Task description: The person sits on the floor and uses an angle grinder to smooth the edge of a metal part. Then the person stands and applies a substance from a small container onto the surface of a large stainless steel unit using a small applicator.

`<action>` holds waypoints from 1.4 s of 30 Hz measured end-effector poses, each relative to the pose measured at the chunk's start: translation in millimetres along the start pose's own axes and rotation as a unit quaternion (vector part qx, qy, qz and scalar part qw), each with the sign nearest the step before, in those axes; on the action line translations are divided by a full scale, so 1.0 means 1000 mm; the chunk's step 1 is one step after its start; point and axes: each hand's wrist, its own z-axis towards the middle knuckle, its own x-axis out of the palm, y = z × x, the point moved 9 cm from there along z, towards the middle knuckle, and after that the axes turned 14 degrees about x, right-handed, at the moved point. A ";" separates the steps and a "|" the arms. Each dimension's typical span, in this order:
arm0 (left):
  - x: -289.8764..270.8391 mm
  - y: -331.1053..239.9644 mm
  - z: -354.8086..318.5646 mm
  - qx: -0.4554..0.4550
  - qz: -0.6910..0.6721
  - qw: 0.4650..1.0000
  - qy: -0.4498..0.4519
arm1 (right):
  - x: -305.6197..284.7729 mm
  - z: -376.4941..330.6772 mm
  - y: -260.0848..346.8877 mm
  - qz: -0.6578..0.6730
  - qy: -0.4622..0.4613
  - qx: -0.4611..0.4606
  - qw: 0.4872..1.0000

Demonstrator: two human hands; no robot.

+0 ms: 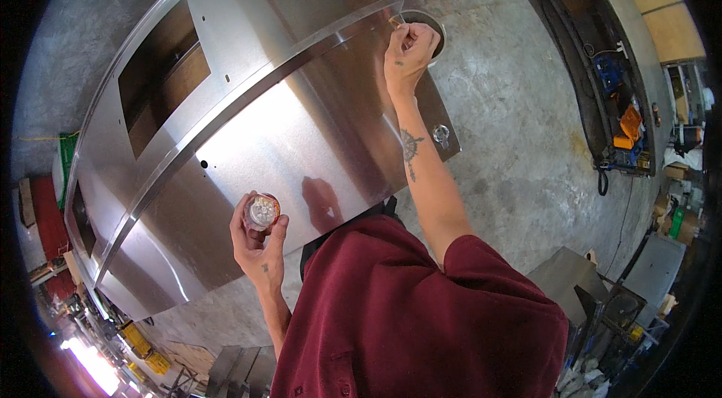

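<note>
A big stainless steel sheet-metal housing [282, 124] spreads out in front of me, with a raised lip running across it. My left hand [259, 254] is closed round a small round clear tub [263, 211] with white bits in it, held above the near part of the steel. At the far right corner of the housing my right hand [411, 60] is closed in a pinch. A thin orange-brown stick-like thing [395, 21] shows at its fingertips, close to the steel lip; its kind is too small to tell.
The housing has a rectangular cutout [167, 75] and small holes. A round bin [435, 28] stands behind my right hand. A clear round object [441, 133] lies on a flat brown surface beside the housing. On the far right, a long dark bench [571, 60] holds blue and orange tools.
</note>
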 end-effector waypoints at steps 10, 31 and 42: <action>-0.003 0.001 -0.005 0.004 -0.005 1.000 -0.004 | -0.001 -0.001 -0.001 -0.009 -0.002 -0.011 1.000; 0.046 -0.013 0.031 0.074 -0.050 0.986 0.141 | -0.133 -0.081 0.026 0.048 0.014 0.069 0.996; 0.165 -0.076 0.204 0.209 -0.079 0.974 -0.042 | -0.099 0.026 -0.042 0.137 0.057 0.247 0.958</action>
